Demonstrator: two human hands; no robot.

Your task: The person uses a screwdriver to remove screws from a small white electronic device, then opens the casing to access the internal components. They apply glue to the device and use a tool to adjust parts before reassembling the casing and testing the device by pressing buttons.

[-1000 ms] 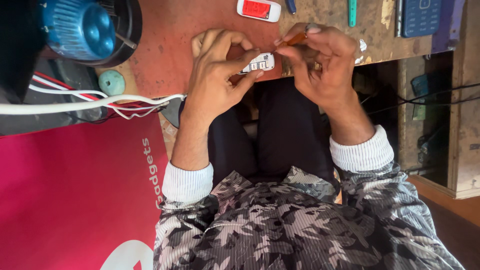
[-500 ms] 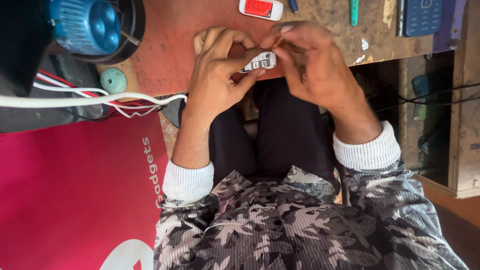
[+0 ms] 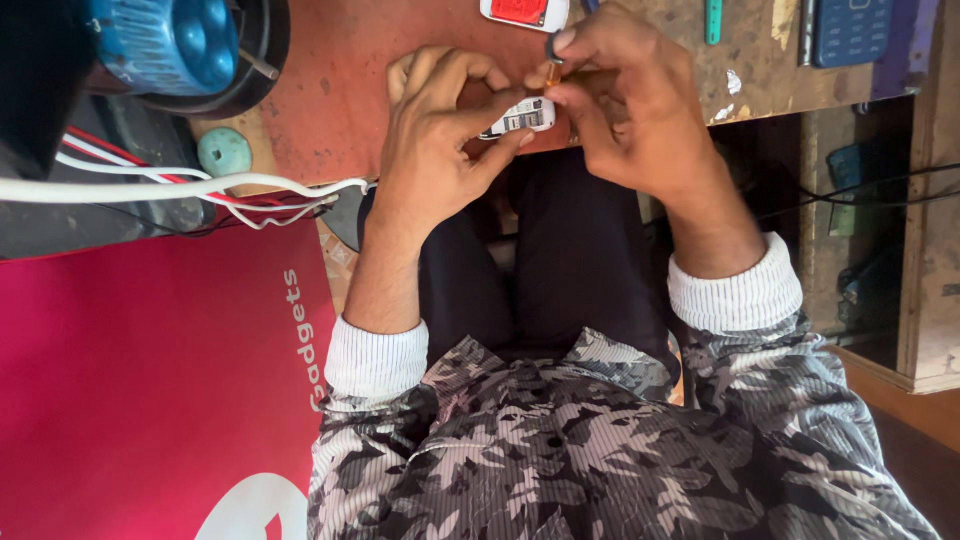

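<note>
My left hand (image 3: 440, 150) and right hand (image 3: 620, 120) cover most of the small white phone part (image 3: 520, 117), so I can't tell its full shape. The red-and-white phone (image 3: 524, 12) and blue phone (image 3: 850, 30) are cut off at the far edge

Small phone or electronics repair workshop. Worn, scratched wooden workbench (image 3: 760, 80) with chipped paint; blue keypad phone (image 3: 850, 30) and red-and-white opened device (image 3: 525, 12) lie at far edge. Loose white and red wires (image 3: 200, 190) at left, blue motor-like unit (image 3: 170, 40) far left.
</note>
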